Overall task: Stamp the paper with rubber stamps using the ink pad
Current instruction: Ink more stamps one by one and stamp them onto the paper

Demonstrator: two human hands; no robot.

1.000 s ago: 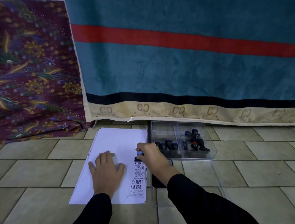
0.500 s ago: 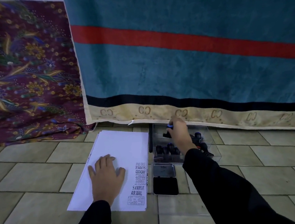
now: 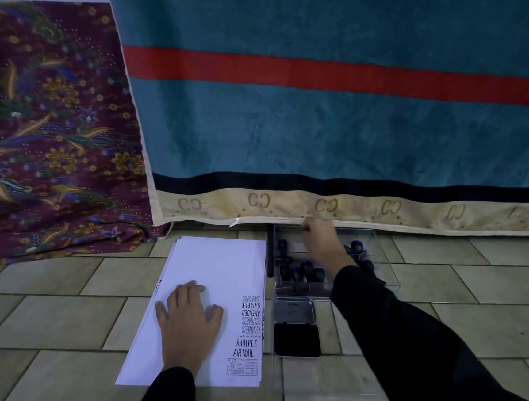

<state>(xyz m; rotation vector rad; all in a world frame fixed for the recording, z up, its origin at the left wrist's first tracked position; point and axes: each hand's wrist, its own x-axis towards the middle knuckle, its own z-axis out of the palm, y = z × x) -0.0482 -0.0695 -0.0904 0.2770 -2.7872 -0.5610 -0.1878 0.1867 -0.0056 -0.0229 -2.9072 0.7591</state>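
A stack of white paper point(image 3: 221, 268) lies on the tiled floor, with a column of black stamped words point(image 3: 251, 326) along its right edge. My left hand point(image 3: 189, 322) rests flat on the paper. To the right of the paper lies the open ink pad point(image 3: 296, 341), its black pad facing up and its lid point(image 3: 294, 308) folded back. Behind the pad, a clear plastic box point(image 3: 378, 256) holds several dark rubber stamps point(image 3: 308, 271). One stamp point(image 3: 282, 246) stands alone in the box's back-left compartment. My right hand point(image 3: 321, 243) hovers over the back of the box, fingers loosely curled, nothing seen in them.
A teal blanket point(image 3: 330, 124) with a red stripe and beige hem hangs down just behind the box. Maroon patterned cloth point(image 3: 43, 139) lies at the back left. The box's clear lid point(image 3: 330, 383) lies flat on the floor tiles in front of the ink pad.
My right hand lifted a stamp off the paper's right edge and carried it back to the box. A stamp now stands in the back-left compartment. My left hand stayed put.
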